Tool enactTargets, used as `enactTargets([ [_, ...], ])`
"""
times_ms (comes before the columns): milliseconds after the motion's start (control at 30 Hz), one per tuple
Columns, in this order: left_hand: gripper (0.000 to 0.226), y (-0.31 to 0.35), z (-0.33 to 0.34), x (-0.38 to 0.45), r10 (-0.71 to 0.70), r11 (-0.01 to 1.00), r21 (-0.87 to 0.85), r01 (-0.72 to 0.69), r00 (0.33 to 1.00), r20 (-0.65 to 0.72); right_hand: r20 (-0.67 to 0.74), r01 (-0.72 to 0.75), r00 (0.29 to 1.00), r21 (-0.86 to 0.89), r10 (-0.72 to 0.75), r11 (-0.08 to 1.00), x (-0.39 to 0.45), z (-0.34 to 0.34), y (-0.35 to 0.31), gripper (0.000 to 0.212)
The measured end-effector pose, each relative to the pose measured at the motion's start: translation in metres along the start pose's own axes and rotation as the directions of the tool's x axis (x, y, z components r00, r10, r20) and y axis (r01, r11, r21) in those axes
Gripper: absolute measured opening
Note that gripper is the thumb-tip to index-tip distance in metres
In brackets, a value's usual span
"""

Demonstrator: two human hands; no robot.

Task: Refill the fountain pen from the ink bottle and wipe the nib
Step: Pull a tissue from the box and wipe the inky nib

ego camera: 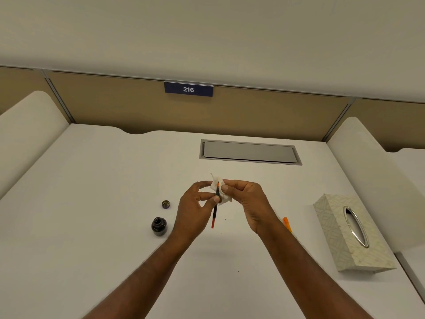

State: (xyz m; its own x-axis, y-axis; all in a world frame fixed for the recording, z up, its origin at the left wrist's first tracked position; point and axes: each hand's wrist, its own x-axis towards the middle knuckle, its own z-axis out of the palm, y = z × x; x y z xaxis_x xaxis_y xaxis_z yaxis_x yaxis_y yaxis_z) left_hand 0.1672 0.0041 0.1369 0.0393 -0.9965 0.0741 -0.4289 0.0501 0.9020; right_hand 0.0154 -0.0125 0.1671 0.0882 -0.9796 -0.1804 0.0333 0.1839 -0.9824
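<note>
My left hand (195,210) pinches a thin fountain pen (214,215) by its dark middle, above the white desk; the red end points down toward me. My right hand (247,201) pinches a crumpled white tissue (220,188) round the pen's upper end, so the nib is hidden in the tissue. The dark ink bottle (159,226) stands open on the desk to the left of my left hand. Its small cap (165,204) lies a little behind the bottle.
A patterned tissue box (340,236) lies at the right of the desk (92,203). An orange pen part (287,223) shows on the desk just behind my right forearm. A grey cable hatch (249,151) is set in the desk farther back. A few dark ink specks (225,219) dot the desk under the hands.
</note>
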Motion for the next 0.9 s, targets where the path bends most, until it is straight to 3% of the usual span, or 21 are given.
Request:
enactTargets([
  [200,0.014,0.002,0.001,0.000,0.036,0.993,0.118,-0.026,0.996,-0.083,-0.083,0.120,0.988,-0.129,-0.131,0.984,0.003,0.008,-0.001,0.016],
  [400,0.018,0.009,0.001,-0.002,0.051,0.985,0.167,-0.039,0.996,-0.071,-0.154,0.117,0.978,-0.163,-0.142,0.980,0.005,0.019,0.003,0.012],
  [467,0.015,0.007,0.001,-0.003,0.051,0.995,0.093,-0.046,0.997,-0.053,-0.142,0.110,0.981,-0.148,-0.131,0.983,0.005,0.019,0.003,0.002],
  [633,0.017,0.011,-0.011,-0.001,0.053,0.995,-0.091,-0.042,0.992,0.112,-0.041,0.015,0.999,-0.064,-0.017,0.998,0.010,0.009,-0.003,0.007],
  [900,0.018,0.007,-0.023,0.009,0.012,0.912,-0.380,0.153,0.917,0.398,0.151,-0.108,0.985,0.152,0.085,0.982,0.017,-0.002,-0.005,0.014],
])
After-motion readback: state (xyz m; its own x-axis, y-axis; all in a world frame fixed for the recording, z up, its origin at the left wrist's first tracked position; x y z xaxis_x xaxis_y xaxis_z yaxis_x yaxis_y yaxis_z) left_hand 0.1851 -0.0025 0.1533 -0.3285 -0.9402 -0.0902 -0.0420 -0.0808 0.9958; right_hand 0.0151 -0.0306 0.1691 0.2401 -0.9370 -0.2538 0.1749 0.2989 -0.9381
